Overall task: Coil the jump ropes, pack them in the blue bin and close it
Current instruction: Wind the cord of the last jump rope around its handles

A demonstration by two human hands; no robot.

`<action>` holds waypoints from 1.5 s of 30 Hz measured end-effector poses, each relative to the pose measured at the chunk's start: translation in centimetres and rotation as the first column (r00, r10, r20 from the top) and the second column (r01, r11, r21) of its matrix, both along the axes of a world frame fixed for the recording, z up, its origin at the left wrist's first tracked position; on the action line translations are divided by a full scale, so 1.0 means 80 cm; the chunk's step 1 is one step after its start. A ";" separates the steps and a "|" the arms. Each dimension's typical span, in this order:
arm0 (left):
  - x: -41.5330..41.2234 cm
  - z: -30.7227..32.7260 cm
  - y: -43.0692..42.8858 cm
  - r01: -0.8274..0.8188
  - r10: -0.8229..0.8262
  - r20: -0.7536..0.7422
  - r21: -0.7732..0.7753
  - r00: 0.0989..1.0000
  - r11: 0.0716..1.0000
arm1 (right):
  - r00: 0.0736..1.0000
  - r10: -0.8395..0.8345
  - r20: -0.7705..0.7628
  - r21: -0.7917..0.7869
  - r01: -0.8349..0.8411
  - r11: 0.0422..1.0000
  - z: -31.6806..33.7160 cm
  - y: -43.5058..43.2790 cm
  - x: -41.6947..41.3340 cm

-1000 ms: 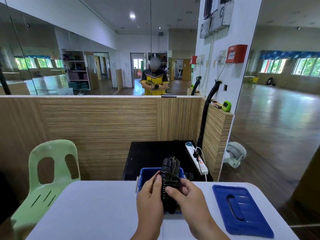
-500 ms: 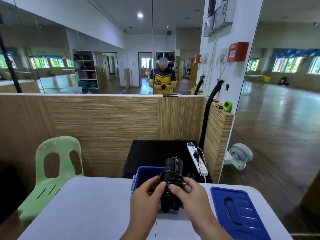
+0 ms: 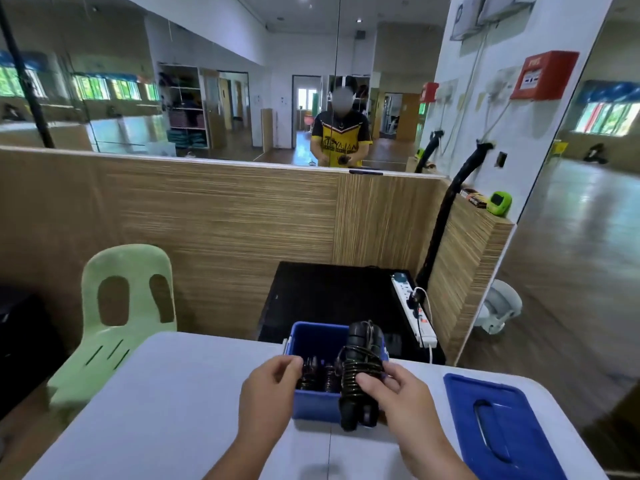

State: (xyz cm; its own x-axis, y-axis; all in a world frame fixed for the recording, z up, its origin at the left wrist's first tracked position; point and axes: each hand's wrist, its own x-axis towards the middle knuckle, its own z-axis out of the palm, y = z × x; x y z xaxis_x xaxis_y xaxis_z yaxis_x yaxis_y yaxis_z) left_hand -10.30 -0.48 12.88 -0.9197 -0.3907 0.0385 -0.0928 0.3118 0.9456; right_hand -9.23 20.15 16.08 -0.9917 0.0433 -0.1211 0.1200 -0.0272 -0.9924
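Note:
A black jump rope (image 3: 358, 367), coiled round its two handles, stands upright over the near right corner of the open blue bin (image 3: 313, 408). My right hand (image 3: 405, 400) grips the coil from the right, thumb across the wraps. At the bin's near left corner my left hand (image 3: 270, 386) is off the rope, its fingers loosely curled and holding nothing I can see. More coiled black ropes (image 3: 313, 375) lie inside the bin. The bin's blue lid (image 3: 498, 427) lies flat on the table to the right.
The bin sits at the far edge of a white table (image 3: 173, 393). A green plastic chair (image 3: 117, 306) stands to the left. Behind the table are a black cabinet (image 3: 329, 292) with a power strip (image 3: 414, 313), a wood partition and mirrors.
My left hand has let go of the coiled rope and moved left to the bin's corner. The right hand alone now holds the rope, lower and nearer the bin. The camera tilted down.

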 end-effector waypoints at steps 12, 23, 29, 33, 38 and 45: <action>-0.108 -0.094 -0.080 0.095 -0.064 0.143 -0.220 0.988 0.971 | 0.977 -0.164 0.135 0.049 0.159 0.986 -0.049 -0.038 -0.058; -0.161 -0.149 -0.061 0.075 -0.008 0.255 -0.256 0.967 0.964 | 0.966 -0.129 0.225 0.150 0.096 0.984 -0.100 -0.023 -0.094; -0.162 -0.157 -0.051 0.043 0.006 0.358 -0.128 0.934 0.991 | 0.967 -0.075 0.242 0.114 0.049 0.992 -0.117 -0.017 -0.109; -0.156 -0.157 -0.050 0.020 0.012 0.372 -0.082 0.928 0.996 | 0.969 -0.014 0.247 0.123 -0.017 0.992 -0.122 -0.018 -0.120; -0.142 -0.150 -0.045 0.015 0.013 0.359 -0.073 0.933 0.997 | 0.964 0.036 0.263 0.235 -0.100 0.967 -0.125 -0.026 -0.152; -0.126 -0.150 -0.043 0.043 -0.012 0.325 -0.087 0.946 0.995 | 0.940 0.039 0.338 0.269 -0.136 0.953 -0.136 -0.052 -0.201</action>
State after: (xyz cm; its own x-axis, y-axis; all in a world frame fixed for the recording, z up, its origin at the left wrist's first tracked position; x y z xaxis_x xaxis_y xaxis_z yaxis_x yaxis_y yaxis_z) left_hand -20.35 -3.88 0.89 -0.8990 -0.3739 -0.2283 -0.3790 0.4027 0.8332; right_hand -25.31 15.98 5.18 -0.9009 0.0391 -0.4324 0.4256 0.2758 -0.8618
